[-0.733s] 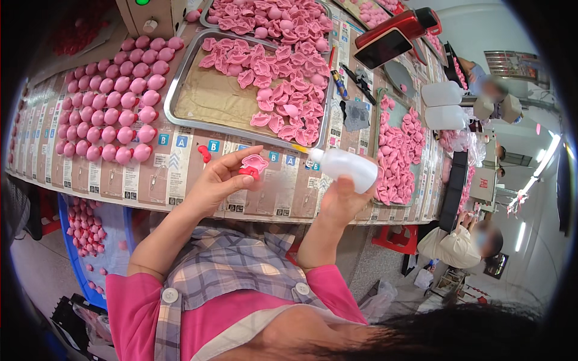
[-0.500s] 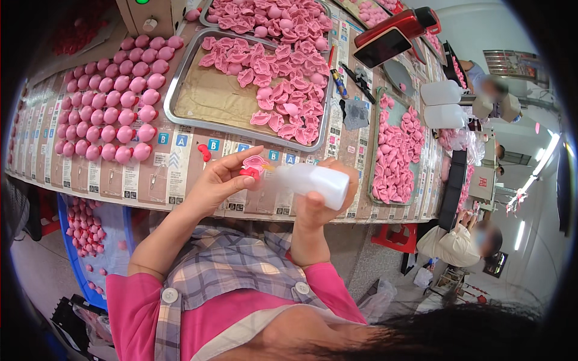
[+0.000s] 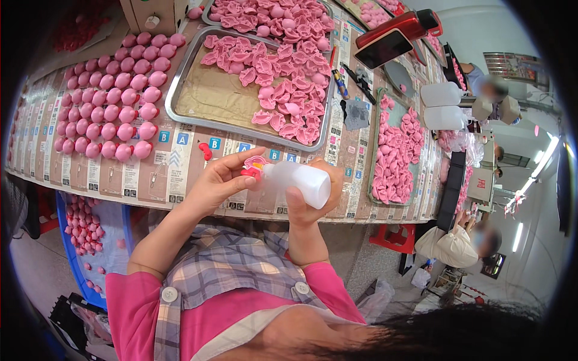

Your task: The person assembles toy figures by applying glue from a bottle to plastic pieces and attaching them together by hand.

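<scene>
Left hand [image 3: 221, 178]: pinches pink-red piece [image 3: 252, 172]
Right hand [image 3: 313, 207]: grips white bottle [image 3: 304, 182]
Nozzle [image 3: 258, 165]: has swung to the piece, aligning both

red flask [image 3: 394, 29] | dark-screened phone [image 3: 384, 49] | red stool [image 3: 394, 239] | white jugs [image 3: 444, 118]

We see a bright pink top of soft-looking plain cloth, its left sleeve [image 3: 129, 307] and right sleeve [image 3: 331, 290] ending near the elbows, leaving forearms and the left hand [image 3: 224, 175] and right hand [image 3: 313, 215] bare. Over it we see a plaid bib garment [image 3: 226, 268] checked in greyish lavender, dark blue and pale tan. We note a matching left shoulder strap [image 3: 167, 331], a large round pale left button [image 3: 170, 294] and a similar right button [image 3: 302, 288]. We also see a broad off-white band [image 3: 241, 330] edging the neckline, and loose hair [image 3: 421, 334].
</scene>
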